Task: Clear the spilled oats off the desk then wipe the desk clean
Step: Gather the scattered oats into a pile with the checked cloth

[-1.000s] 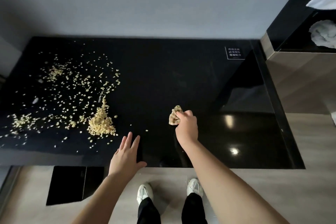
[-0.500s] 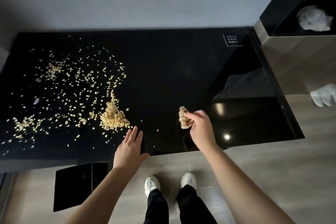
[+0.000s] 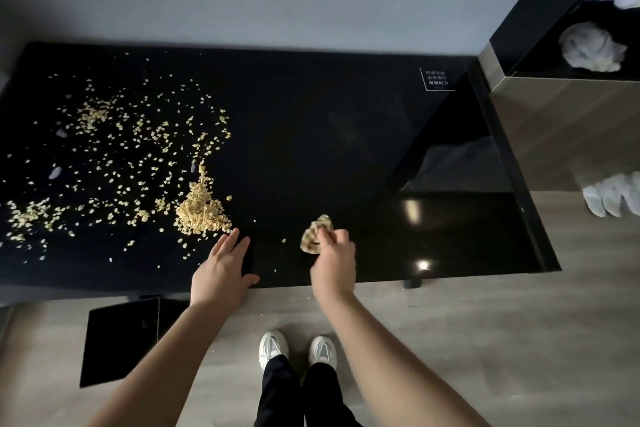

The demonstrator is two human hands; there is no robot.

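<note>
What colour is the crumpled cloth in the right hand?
The small crumpled cloth is beige with faint darker checks; head view.

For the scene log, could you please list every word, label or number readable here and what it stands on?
White-framed notice at the far right corner of the glossy black desk: three rows of white characters, too small and blurred to read.
Flat black panel on the floor: a faint mark, too dim to read.
No other text shows.
</note>
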